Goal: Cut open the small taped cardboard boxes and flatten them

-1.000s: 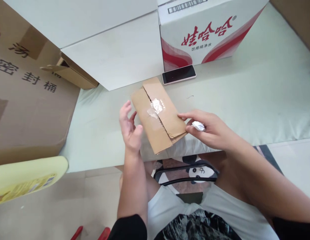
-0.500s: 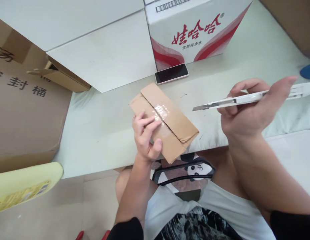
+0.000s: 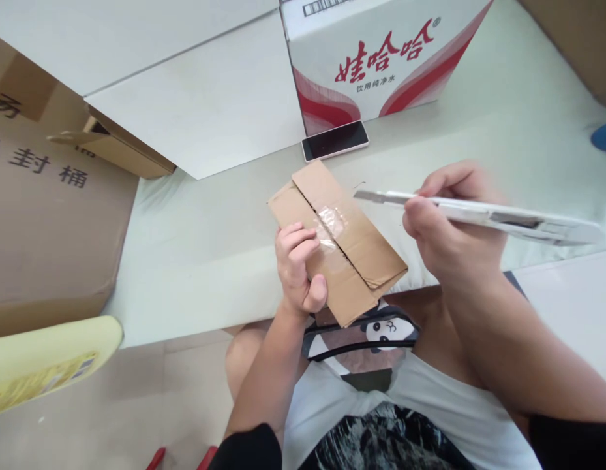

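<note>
A small flat cardboard box (image 3: 364, 238) lies tilted near the front edge of the pale surface, its flap seam running lengthwise with clear tape (image 3: 333, 222) across the middle. My left hand (image 3: 300, 267) grips its left side, fingers on top by the tape and thumb near the lower edge. In my right hand (image 3: 454, 225) is a white utility knife (image 3: 508, 219), pinched between thumb and fingers. Its blade is out and points left, a little to the right of the box and apart from it.
Behind the box lies a phone (image 3: 335, 141) against a white carton with red lettering (image 3: 371, 72). Large white boxes (image 3: 195, 111) stand at the back left, beside a big brown carton (image 3: 53, 215). A yellow container (image 3: 53, 362) is at the lower left, a blue object (image 3: 603, 137) at far right.
My right hand has moved left and turned, going from a loose open-palm hold to a pinch on the utility knife; the blade is nearer the box. My left hand and the box shifted slightly right.
</note>
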A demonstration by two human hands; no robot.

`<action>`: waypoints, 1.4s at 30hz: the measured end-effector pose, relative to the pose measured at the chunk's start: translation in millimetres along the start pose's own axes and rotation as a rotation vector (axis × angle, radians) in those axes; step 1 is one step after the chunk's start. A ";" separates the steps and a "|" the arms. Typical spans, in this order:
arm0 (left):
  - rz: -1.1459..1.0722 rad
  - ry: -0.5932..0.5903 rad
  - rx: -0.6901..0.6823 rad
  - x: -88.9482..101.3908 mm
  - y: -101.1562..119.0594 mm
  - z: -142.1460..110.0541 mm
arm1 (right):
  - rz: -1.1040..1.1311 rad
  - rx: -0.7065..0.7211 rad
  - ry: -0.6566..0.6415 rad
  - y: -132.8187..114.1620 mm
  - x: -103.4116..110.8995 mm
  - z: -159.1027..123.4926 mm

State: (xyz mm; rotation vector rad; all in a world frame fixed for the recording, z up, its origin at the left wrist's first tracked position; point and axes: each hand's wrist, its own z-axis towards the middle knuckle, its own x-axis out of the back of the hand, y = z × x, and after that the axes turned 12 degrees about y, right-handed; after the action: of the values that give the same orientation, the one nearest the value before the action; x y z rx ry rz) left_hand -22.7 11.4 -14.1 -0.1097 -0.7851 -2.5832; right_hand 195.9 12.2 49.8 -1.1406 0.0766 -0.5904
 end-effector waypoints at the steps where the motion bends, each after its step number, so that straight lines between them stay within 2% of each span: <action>1: -0.002 0.009 0.005 -0.3 0.1 -0.3 | -0.002 -0.012 -0.001 -5.9 -0.8 -2.2; 3: 0.027 0.000 0.010 0.2 1.2 -0.3 | 0.003 -0.049 -0.004 -19.5 -2.0 -5.5; 7: 0.113 -0.081 0.007 4.3 5.0 1.7 | -0.023 -0.014 -0.122 -42.1 -2.9 -8.0; 11: 0.099 -0.070 0.016 4.0 7.3 3.0 | -0.089 0.061 -0.302 -50.4 -7.5 -10.1; 13: 0.103 -0.053 0.013 1.6 8.6 3.0 | -0.146 0.088 -0.341 -49.6 -11.2 -11.4; 20: 0.095 -0.018 0.014 -2.1 13.0 3.0 | -0.294 0.124 -0.206 -43.4 -17.8 -16.6; 29: 0.081 -0.095 -0.009 5.4 8.3 -1.5 | -0.380 0.159 -0.238 -38.8 -16.9 -17.3; 35: 0.097 -0.140 0.013 7.4 8.9 -4.4 | -0.382 0.187 -0.213 -41.6 -19.9 -16.0; 42: 0.070 -0.141 0.020 7.0 7.5 -5.7 | -0.422 0.068 -0.224 -53.3 -19.1 -19.1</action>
State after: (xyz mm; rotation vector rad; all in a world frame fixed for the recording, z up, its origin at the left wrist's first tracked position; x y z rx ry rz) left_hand -25.5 0.1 -13.7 -0.3109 -0.8417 -2.5217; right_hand 151.7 -9.6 83.4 -1.1565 -0.3825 -0.8254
